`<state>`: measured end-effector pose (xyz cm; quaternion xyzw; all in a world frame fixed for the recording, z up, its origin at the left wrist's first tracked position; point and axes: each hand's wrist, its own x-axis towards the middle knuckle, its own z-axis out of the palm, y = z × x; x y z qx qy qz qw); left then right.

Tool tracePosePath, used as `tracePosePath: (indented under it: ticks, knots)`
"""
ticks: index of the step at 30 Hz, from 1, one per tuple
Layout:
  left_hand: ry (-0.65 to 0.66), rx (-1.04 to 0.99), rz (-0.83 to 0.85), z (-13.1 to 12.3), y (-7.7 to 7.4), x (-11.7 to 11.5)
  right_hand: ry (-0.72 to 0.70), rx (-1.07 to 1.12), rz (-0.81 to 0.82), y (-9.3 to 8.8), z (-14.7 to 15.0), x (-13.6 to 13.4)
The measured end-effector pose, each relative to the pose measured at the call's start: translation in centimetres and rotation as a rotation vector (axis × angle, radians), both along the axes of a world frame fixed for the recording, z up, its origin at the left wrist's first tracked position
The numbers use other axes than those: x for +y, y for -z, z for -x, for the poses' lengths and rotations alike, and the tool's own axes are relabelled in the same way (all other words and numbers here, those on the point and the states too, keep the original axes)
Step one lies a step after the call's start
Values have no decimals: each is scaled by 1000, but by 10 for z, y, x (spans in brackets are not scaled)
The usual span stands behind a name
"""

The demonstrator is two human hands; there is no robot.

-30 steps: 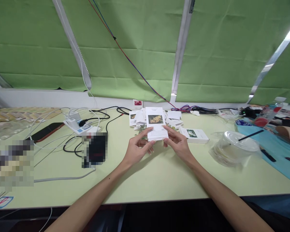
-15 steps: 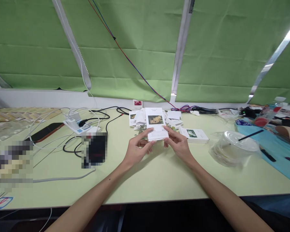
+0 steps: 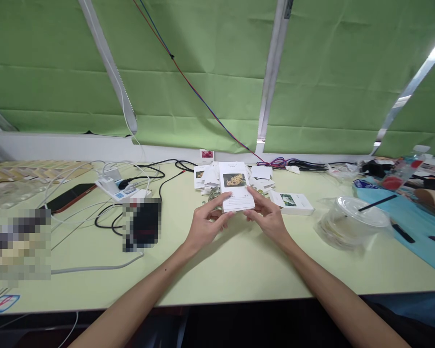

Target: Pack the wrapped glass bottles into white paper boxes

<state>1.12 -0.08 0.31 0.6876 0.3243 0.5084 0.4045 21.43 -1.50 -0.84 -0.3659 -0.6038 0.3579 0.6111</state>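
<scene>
Both my hands hold one white card (image 3: 235,183) with a yellow flower picture, upright above the pale green table (image 3: 232,270). My left hand (image 3: 206,224) pinches its lower left corner with thumb and fingers. On the lower right edge my right hand (image 3: 266,217) grips it the same way. Behind the card lies a loose pile of similar white cards (image 3: 210,176). A white box with a flower picture (image 3: 290,202) rests just right of my right hand.
A phone (image 3: 70,197), a power strip (image 3: 116,189) and tangled cables (image 3: 105,217) fill the left. A clear plastic lidded cup (image 3: 351,220) and a blue sheet (image 3: 409,227) with clutter sit on the right. Green blinds (image 3: 210,72) hang behind.
The card has tilted and shifted very slightly to the right in my hands; the hands stay in nearly the same place.
</scene>
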Motion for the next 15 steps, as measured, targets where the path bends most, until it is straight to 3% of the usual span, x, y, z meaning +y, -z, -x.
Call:
tracePosePath:
  ticks: [15]
  knots:
    - [-17, 6, -5, -1, -3, -2, -69, -35, 8, -3, -1, -1]
